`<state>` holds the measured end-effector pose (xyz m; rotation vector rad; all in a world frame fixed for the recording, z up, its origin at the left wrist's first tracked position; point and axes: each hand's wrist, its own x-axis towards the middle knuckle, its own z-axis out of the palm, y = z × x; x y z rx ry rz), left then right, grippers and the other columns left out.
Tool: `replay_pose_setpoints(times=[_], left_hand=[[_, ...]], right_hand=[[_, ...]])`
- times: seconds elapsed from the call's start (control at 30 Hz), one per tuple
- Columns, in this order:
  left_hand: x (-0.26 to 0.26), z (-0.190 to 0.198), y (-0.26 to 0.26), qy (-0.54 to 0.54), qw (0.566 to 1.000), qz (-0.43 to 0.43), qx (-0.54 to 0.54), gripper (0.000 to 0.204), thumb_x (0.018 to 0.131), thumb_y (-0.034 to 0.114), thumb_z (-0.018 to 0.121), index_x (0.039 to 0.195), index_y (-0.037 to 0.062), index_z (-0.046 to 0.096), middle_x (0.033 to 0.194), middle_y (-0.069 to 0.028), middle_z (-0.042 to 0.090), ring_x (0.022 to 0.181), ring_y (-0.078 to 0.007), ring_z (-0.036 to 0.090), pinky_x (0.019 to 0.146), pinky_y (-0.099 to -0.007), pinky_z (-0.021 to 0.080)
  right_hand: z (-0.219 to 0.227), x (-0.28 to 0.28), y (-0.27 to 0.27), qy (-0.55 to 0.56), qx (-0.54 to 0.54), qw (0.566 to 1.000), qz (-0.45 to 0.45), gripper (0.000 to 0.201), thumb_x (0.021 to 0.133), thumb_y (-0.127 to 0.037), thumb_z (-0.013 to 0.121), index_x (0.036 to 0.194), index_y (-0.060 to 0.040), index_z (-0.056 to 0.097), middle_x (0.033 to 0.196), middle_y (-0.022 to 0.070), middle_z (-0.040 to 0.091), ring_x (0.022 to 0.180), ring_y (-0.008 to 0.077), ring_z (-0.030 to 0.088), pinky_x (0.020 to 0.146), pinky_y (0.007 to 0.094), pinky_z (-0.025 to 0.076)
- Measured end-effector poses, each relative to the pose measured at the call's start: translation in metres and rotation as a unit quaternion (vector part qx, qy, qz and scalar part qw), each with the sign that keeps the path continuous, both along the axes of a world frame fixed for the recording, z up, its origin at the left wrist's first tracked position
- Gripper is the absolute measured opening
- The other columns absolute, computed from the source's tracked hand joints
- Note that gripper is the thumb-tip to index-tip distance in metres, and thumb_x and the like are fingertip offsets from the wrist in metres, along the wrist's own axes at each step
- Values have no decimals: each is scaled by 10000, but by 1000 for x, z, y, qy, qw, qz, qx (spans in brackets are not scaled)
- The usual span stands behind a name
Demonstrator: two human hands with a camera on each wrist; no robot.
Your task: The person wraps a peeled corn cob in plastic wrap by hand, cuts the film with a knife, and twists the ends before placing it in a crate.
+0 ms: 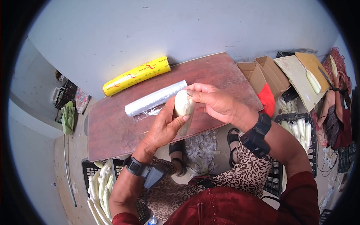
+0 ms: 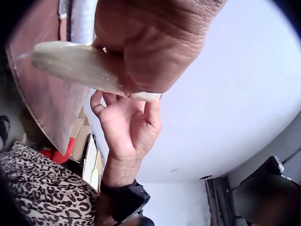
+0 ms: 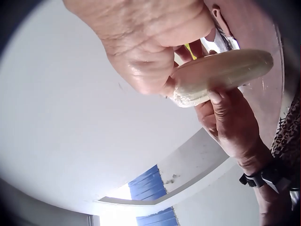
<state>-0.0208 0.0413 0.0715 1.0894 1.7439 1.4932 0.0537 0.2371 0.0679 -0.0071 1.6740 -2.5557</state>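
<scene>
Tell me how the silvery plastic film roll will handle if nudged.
The silvery plastic film roll would probably roll, being round and lying on its side. It looks stiff, lying straight, though the loose film beside it might drag.

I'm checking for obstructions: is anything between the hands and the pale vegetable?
Nothing solid shows: the left hand grips the pale vegetable, and the right hand touches its upper end. Thin clear film may cover it; the silvery roll lies beyond.

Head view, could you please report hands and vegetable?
Left hand gripping pale vegetable. Right hand pinching its upper end. Silvery roll beyond, not in the way.
</scene>
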Motion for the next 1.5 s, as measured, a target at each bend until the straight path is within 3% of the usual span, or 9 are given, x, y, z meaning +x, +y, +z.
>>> replay_pose_setpoints(times=[0.2, 0.3, 0.4, 0.5, 0.6, 0.8, 1.0, 1.23, 1.5], left_hand=[[-2, -9, 1, -74, 996, -53, -23, 584, 1009, 249, 561, 1491, 28, 315, 1351, -97, 499, 1261, -181, 448, 1099, -361, 337], [10, -8, 9, -240, 967, -58, 67, 623, 1038, 446, 451, 1491, 41, 315, 1374, -102, 487, 1305, -198, 428, 1132, -385, 308], [17, -14, 20, -305, 947, -14, 100, 842, 971, 687, 313, 1496, 29, 317, 1433, -122, 476, 1346, -251, 435, 1143, -461, 304], [18, -6, 22, -394, 916, -11, 73, 900, 934, 754, 246, 1480, 46, 342, 1439, -129, 473, 1349, -270, 441, 1140, -473, 312], [20, -7, 27, -410, 907, 39, 83, 824, 941, 730, 323, 1455, 89, 385, 1422, -120, 489, 1330, -270, 459, 1130, -466, 331], [19, -2, 27, -379, 918, 93, 67, 560, 979, 539, 500, 1375, 146, 457, 1311, -83, 556, 1232, -253, 529, 1057, -450, 414], [6, -7, 20, -389, 917, 72, 47, 485, 975, 425, 501, 1283, 49, 509, 1182, -136, 605, 1066, -270, 606, 982, -451, 472], [13, -4, 18, -346, 930, 89, 85, 485, 981, 416, 490, 1257, 18, 523, 1152, -144, 617, 1038, -273, 617, 966, -441, 486], [10, -2, 19, -357, 925, 87, 92, 481, 983, 404, 496, 1273, 21, 514, 1193, -148, 606, 1074, -276, 609, 1000, -450, 470]], right_hand=[[-1, -4, -7, 20, 107, 993, -45, 366, 998, -338, 564, 1216, -45, 579, 1148, 38, 600, 1102, 116, 503, 981, 333, 389], [8, 2, -11, 1, 69, 996, -61, 340, 1006, -302, 549, 1214, -34, 575, 1134, 42, 600, 1085, 114, 521, 969, 316, 406], [4, -1, -20, 10, 33, 997, -66, 329, 1022, -263, 510, 1232, -14, 557, 1135, 51, 596, 1070, 115, 539, 953, 307, 439], [6, 0, -30, -1, 41, 997, -67, 345, 1043, -261, 469, 1251, 6, 533, 1145, 69, 587, 1060, 119, 554, 942, 303, 467], [1, 1, -43, 26, 55, 991, -117, 378, 1035, -324, 500, 1142, 30, 579, 1020, 68, 615, 947, 110, 561, 844, 288, 478], [1, 8, -41, 79, 43, 993, -81, 577, 1048, -461, 422, 1288, 55, 519, 1206, 140, 586, 1110, 157, 539, 967, 300, 440], [5, 5, -22, 13, 46, 993, -108, 696, 1025, -568, 379, 1342, 37, 513, 1265, 140, 558, 1172, 186, 540, 997, 349, 449], [4, 1, -24, 29, 119, 991, -49, 416, 997, -289, 538, 1188, 76, 595, 998, 104, 664, 866, 146, 621, 712, 310, 526], [3, 0, -20, 38, 133, 989, -44, 420, 1000, -304, 543, 1186, 68, 600, 999, 94, 655, 872, 133, 604, 721, 309, 509]])
